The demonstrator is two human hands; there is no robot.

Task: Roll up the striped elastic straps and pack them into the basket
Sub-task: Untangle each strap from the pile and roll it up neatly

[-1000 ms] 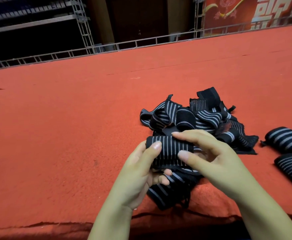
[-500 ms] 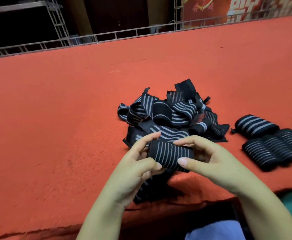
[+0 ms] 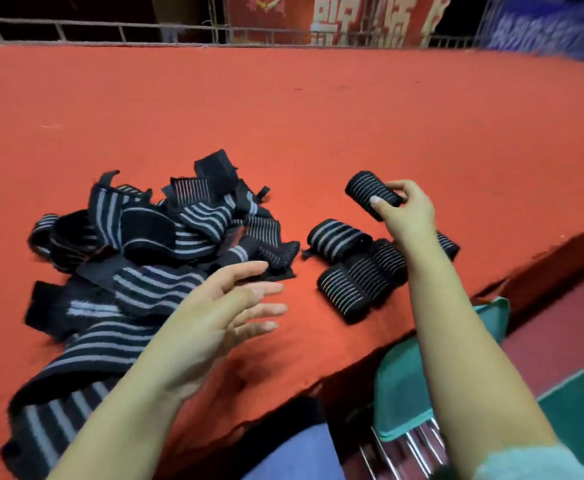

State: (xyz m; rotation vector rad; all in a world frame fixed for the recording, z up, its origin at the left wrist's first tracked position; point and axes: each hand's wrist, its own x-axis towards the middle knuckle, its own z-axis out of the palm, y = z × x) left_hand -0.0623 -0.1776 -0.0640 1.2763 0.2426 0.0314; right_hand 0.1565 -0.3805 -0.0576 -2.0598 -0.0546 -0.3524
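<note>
My right hand (image 3: 408, 211) grips a rolled black strap with thin white stripes (image 3: 368, 190), held just above the red table, beyond a cluster of rolled straps (image 3: 356, 268) lying side by side. My left hand (image 3: 221, 313) hovers open with fingers spread, over the near right edge of a loose pile of unrolled striped straps (image 3: 166, 244). One long unrolled strap (image 3: 76, 358) trails from the pile toward the table's front edge. No basket is in view.
The red felt table (image 3: 318, 116) stretches far back to a metal truss rail (image 3: 145, 29). Its front edge runs diagonally at the lower right, with teal chair seats (image 3: 405, 375) and metal legs below it.
Both hands held the roll together before. Now my right hand alone has carried it rightward above the rolled straps, and my left hand has let go and opened. The camera has turned right.
</note>
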